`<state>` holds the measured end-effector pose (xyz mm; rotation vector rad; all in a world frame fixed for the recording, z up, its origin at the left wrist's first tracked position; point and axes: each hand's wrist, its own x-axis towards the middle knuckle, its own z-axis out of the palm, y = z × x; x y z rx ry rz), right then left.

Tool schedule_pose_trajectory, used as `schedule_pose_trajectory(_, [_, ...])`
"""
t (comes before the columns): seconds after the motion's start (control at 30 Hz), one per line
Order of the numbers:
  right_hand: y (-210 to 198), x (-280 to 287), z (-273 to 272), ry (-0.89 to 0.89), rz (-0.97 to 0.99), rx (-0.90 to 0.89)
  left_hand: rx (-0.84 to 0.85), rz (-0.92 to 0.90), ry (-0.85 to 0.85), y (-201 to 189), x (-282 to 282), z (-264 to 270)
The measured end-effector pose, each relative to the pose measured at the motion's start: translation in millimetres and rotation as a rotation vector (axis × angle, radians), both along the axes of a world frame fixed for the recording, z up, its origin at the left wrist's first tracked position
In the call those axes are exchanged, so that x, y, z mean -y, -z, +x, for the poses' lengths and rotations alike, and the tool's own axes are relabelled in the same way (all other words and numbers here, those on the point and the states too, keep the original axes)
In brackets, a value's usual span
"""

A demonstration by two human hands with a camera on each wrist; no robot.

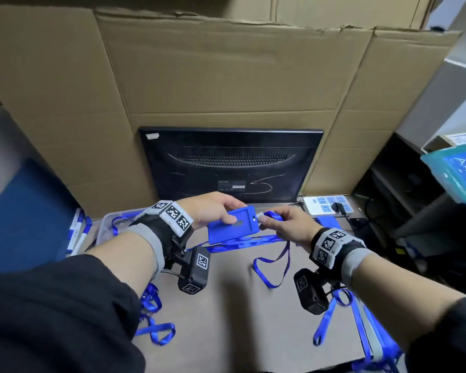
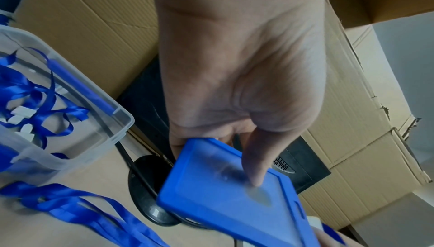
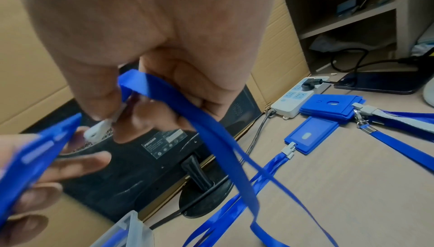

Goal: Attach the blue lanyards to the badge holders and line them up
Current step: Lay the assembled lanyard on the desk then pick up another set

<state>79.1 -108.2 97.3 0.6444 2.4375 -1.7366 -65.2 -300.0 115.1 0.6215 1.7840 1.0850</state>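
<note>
We can read little. On the teal box [image 1: 459, 172] at the right edge of the head view we make out white letters that look like "AA". The label [image 3: 164, 144] on the back of the black monitor [image 1: 230, 164] carries a brand word, too blurred for us to read. The white sticker [image 1: 152, 135] at the monitor's top corner is illegible. The wrist bands [image 1: 172, 214] carry square black-and-white code markers, no letters.

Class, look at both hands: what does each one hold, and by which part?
The left hand grips the blue badge holder by its bottom end, thumb on its face. The right hand pinches the lanyard by its white clip end.
</note>
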Motion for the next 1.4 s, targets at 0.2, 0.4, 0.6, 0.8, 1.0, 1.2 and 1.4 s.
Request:
schedule_pose_trajectory(0.2, [-6,0,1,0.050,-0.224,-0.047,-0.088,-0.059,-0.123,9,6,-1])
schedule_pose_trajectory(0.4, [1,15,-4,0.010,-0.168,0.005,-0.201,-0.106,-0.085,6,7,2])
schedule_pose_trajectory(0.6, [-1,23,-11,-0.006,-0.165,-0.072,-0.208,-0.137,-0.040,2,13,1])
schedule_pose_trajectory(0.8, [-9,26,-17,-0.027,-0.080,-0.015,-0.207,-0.155,-0.028,3,13,0])
schedule_pose_trajectory(1.0, [-13,22,-17,-0.042,0.085,-0.040,-0.222,-0.158,-0.025,6,10,-5])
schedule_pose_trajectory(1.2, [-21,19,-16,-0.095,0.053,0.020,-0.221,-0.175,-0.015,9,5,-9])
schedule_pose_trajectory(1.4, [-21,14,-19,-0.070,-0.061,0.019,-0.237,-0.189,0.014,9,1,-6])
